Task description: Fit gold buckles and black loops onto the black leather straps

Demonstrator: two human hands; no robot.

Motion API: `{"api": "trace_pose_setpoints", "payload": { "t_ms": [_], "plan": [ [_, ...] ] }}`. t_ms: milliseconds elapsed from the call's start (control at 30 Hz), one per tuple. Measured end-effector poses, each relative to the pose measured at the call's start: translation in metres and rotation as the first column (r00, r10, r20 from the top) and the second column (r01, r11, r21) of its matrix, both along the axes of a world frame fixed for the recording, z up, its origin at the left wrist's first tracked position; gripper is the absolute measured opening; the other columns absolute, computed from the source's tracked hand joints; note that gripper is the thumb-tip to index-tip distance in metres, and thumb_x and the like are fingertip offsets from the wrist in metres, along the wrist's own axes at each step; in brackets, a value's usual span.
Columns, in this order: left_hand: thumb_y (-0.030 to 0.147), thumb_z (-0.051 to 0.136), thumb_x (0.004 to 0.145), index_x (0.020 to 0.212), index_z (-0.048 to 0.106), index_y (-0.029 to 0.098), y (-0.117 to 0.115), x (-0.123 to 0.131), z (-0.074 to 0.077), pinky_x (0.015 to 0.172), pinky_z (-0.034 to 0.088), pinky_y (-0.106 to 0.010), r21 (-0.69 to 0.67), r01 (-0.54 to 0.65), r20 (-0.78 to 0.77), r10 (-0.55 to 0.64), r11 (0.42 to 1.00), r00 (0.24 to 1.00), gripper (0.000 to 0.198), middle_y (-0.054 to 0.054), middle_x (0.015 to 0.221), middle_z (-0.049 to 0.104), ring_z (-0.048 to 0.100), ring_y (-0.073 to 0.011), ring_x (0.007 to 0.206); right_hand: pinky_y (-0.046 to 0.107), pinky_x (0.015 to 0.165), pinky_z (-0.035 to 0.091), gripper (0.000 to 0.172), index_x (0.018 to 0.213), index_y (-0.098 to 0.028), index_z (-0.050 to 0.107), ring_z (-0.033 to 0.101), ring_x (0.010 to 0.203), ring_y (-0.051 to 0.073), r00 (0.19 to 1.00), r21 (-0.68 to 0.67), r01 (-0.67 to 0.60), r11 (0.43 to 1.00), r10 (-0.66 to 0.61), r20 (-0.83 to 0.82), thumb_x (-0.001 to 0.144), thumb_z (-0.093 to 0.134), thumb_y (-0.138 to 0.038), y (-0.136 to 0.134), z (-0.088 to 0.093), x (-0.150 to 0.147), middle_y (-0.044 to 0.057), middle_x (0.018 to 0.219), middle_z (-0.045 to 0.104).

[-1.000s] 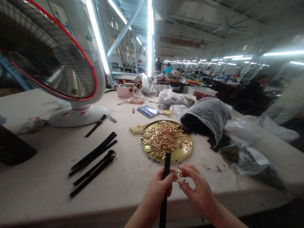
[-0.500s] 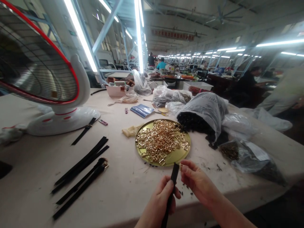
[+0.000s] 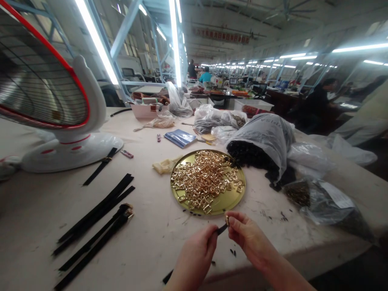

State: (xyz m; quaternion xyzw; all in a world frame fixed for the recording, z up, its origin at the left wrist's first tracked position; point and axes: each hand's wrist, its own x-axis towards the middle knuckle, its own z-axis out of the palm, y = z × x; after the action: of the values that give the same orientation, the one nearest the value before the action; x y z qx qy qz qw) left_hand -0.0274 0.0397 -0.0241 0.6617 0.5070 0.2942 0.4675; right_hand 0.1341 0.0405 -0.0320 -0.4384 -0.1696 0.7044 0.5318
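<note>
My left hand (image 3: 198,252) is closed around a black strap (image 3: 222,229), whose short end sticks out toward the right. Between the thumb and fingers of my right hand (image 3: 247,234) a small gold buckle (image 3: 227,220) is pinched, at the tip of that strap. Whether the strap passes through the buckle is too small to tell. Just beyond both hands lies a round gold tray (image 3: 222,207) heaped with gold buckles (image 3: 206,176). More black straps (image 3: 93,210) lie on the table to the left, and a couple carry gold buckles at their far ends.
A white fan with a red rim (image 3: 72,149) stands at the left. Right of the tray, a grey plastic bag (image 3: 266,137) spills black pieces, near a clear bag (image 3: 327,202) of small parts. A blue packet (image 3: 180,138) lies behind the tray. Other people sit farther off.
My right hand has brought the buckle against the strap's end. My left hand has turned, and the strap, earlier held upright, now points right with less of it showing. The view has shifted slightly.
</note>
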Motion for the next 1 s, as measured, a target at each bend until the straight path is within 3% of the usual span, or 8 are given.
{"api": "trace_pose_setpoints", "payload": {
  "t_ms": [100,200,333,433,667,867,933,1000],
  "plan": [
    [0.030,0.045,0.080,0.080,0.060,0.022,0.001,-0.002,0.005,0.067,0.041,-0.026,0.107,0.023,-0.021,-0.021,0.994,1.000,0.017,-0.004,0.078,0.062,0.056,-0.0172,0.073,0.017,0.053,0.043,0.026,0.085,-0.015,0.064,0.052,0.053,0.005,0.994,0.047,-0.088,0.995,0.084,0.070,0.063,0.075,-0.023,-0.005,0.001,-0.005,-0.003,0.063,0.059],
    [0.032,0.039,0.083,0.083,0.054,0.019,-0.003,0.009,0.007,0.055,0.041,-0.024,-0.056,0.017,0.160,-0.008,0.998,0.987,0.020,-0.002,0.070,0.059,0.054,-0.0131,0.059,0.019,0.050,0.039,0.022,0.083,-0.013,0.063,0.049,0.052,0.007,0.973,0.191,-0.155,0.969,0.117,0.199,0.068,0.071,-0.028,-0.010,0.003,-0.015,-0.003,0.058,0.055],
    [0.024,0.040,0.080,0.082,0.044,0.017,-0.012,0.022,0.014,0.039,0.031,-0.018,-0.335,0.057,0.393,0.085,0.941,0.916,0.008,0.003,0.064,0.053,0.040,-0.0055,0.039,0.020,0.044,0.035,0.023,0.080,-0.016,0.057,0.045,0.048,0.007,0.946,0.324,-0.147,0.934,0.037,0.322,0.069,0.068,-0.032,-0.015,0.008,-0.023,-0.004,0.062,0.053],
    [0.022,0.042,0.079,0.078,0.043,0.017,-0.017,0.022,0.021,0.040,0.031,-0.017,-0.386,0.102,0.457,0.094,0.917,0.885,0.005,0.003,0.064,0.054,0.041,-0.0040,0.039,0.019,0.044,0.034,0.024,0.082,-0.019,0.053,0.044,0.048,0.006,0.935,0.328,-0.133,0.935,0.009,0.354,0.070,0.066,-0.035,-0.022,0.014,-0.024,-0.005,0.065,0.052],
    [0.041,0.048,0.079,0.075,0.043,0.017,-0.028,0.017,0.020,0.037,0.025,-0.016,-0.338,0.125,0.483,0.058,0.933,0.874,0.025,0.004,0.063,0.055,0.038,-0.0023,0.037,0.022,0.052,0.037,0.021,0.071,-0.017,0.054,0.046,0.055,0.010,0.867,0.356,-0.233,0.905,0.027,0.498,0.072,0.064,-0.035,-0.033,0.027,-0.011,-0.003,0.062,0.051],
    [0.039,0.050,0.077,0.072,0.043,0.017,-0.035,0.020,0.022,0.035,0.026,-0.016,-0.340,0.101,0.450,0.068,0.935,0.891,0.024,0.005,0.058,0.054,0.037,-0.0026,0.035,0.024,0.050,0.035,0.021,0.071,-0.017,0.055,0.041,0.050,0.010,0.937,0.235,-0.229,0.945,0.148,0.318,0.076,0.058,-0.037,-0.035,0.028,-0.009,-0.003,0.058,0.048],
    [0.039,0.050,0.077,0.070,0.042,0.018,-0.038,0.023,0.021,0.033,0.023,-0.016,-0.342,0.054,0.424,0.103,0.938,0.900,0.023,0.005,0.054,0.053,0.036,-0.0024,0.033,0.026,0.053,0.036,0.018,0.072,-0.018,0.058,0.043,0.054,0.012,0.885,0.303,-0.210,0.929,0.050,0.462,0.076,0.057,-0.035,-0.039,0.026,-0.009,-0.001,0.061,0.049],
    [0.039,0.048,0.076,0.069,0.042,0.018,-0.041,0.028,0.019,0.032,0.022,-0.016,-0.347,0.000,0.417,0.154,0.938,0.896,0.023,0.006,0.051,0.052,0.035,-0.0027,0.031,0.029,0.062,0.037,0.011,0.074,-0.020,0.062,0.047,0.064,0.016,0.702,0.466,-0.235,0.853,-0.183,0.689,0.075,0.059,-0.030,-0.045,0.022,-0.006,0.001,0.067,0.052]
  ]
}}
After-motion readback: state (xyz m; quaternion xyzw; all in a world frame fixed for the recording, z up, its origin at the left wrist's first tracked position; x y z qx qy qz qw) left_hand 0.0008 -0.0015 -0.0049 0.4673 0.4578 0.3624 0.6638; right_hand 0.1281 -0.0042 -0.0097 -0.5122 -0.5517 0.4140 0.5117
